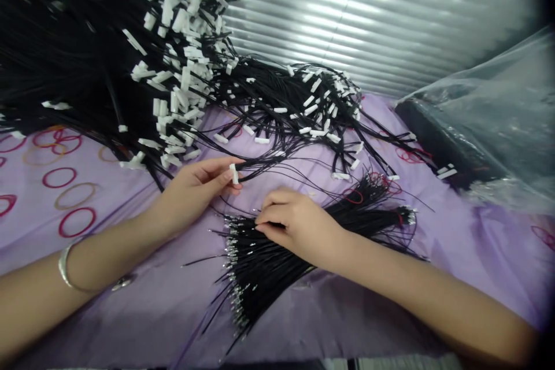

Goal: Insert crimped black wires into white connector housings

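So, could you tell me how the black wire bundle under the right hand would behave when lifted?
Probably floppy: the bundle fans out and curves. Likely light, the strands being thin. Splayed ends suggest single strands may slip free.

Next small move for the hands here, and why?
Probably: the right hand draws one wire out of the loose bundle toward the white connector pinched in the left hand. Its fingertips pinch at the bundle's metal-tipped ends, close to the connector.
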`<state>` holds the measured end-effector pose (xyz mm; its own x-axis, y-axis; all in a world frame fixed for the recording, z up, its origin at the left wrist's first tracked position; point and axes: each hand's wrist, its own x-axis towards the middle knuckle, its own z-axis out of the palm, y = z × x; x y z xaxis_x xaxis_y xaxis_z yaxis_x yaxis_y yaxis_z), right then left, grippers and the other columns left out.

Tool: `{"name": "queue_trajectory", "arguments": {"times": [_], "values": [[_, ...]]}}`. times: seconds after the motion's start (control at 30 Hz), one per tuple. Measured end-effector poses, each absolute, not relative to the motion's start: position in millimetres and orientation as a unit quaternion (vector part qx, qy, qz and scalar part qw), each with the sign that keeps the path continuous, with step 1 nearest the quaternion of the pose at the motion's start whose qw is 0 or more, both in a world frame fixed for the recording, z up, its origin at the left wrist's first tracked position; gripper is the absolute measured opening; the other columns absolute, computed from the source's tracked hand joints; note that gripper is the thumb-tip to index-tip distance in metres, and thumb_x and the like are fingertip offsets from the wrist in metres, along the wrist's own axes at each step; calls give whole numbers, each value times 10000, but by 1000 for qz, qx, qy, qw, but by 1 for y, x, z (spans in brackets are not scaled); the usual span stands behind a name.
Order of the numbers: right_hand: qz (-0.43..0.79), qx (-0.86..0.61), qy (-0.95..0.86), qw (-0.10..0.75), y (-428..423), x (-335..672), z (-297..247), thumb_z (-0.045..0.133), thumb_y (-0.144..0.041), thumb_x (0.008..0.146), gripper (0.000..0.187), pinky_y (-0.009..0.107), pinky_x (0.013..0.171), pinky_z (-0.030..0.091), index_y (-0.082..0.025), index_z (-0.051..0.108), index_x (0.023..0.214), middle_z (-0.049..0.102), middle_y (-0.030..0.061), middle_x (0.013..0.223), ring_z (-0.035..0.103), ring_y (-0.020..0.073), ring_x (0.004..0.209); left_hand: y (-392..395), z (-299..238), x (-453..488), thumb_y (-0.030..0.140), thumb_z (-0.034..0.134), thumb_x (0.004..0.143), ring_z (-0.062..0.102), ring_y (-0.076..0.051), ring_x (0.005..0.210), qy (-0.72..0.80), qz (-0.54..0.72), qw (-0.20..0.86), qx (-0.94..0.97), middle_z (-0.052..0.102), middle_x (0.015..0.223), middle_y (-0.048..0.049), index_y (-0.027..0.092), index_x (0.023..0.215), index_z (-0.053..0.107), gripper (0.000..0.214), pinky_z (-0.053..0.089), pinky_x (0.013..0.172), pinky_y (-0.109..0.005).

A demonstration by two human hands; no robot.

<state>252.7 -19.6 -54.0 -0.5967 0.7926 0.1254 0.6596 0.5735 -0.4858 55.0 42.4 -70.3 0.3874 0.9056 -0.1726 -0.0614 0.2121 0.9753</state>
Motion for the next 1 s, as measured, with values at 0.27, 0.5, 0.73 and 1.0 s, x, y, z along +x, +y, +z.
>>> {"name": "queue_trajectory", "arguments": {"times": [0.27,0.5,0.73,1.0], "values": [[317,-395,-832,227,-25,256,-35,586,-187,865,128,223,741,474,-141,705,880,649,38,876,587,88,777,35,-70,55,310,667,818,636,-98,771,411,347,679,500,685,877,-5,218,1109,661,305,500,793,-203],[330,-411,-808,263,-25,247,-38,589,-176,859,123,202,740,461,-122,699,870,688,24,836,605,83,774,17,-65,65,216,718,765,644,-87,706,408,371,746,374,672,824,2,163,998,662,245,515,715,-186],[308,-454,-795,259,-26,237,-41,594,-157,823,100,168,628,386,-128,688,801,628,-13,712,518,49,648,8,-70,66,280,683,807,616,-84,724,379,369,750,398,657,820,4,190,1062,652,272,491,714,-199],[367,-489,-770,183,-30,228,-35,557,-230,867,220,192,516,280,-131,655,697,519,-53,557,378,30,505,-2,-66,70,296,580,873,587,-127,897,371,356,656,553,658,979,-27,194,1078,658,242,467,792,-223]]}}
